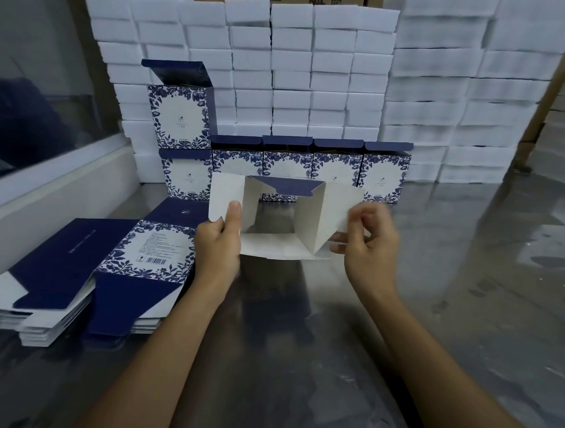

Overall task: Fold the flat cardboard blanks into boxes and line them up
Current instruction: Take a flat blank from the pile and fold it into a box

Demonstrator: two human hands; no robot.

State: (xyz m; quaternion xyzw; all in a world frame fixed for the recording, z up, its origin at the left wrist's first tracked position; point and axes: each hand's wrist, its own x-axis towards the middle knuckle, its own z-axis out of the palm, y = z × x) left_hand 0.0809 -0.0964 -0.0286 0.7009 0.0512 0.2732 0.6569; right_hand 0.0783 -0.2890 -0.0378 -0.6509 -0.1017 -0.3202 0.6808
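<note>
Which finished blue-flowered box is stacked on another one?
The leftmost blue-and-white floral cardboard box, lid flap raised, sits atop another box; the rest stand on the steel table.

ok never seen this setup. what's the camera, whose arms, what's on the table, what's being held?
There is no machine here: a person works with bare hands, and the single picture comes from a wide-angle camera worn on their head, looking forward and down. The left hand grips the left side of a half-opened box, thumb on its white flap. The right hand pinches its right flap, blurred. You see the box's white inside. On the metal table, a stack of flat blanks lies at the left. Behind, five folded boxes stand in a row, with a sixth box on top at the left end. White foam blocks are piled along the back.
</note>
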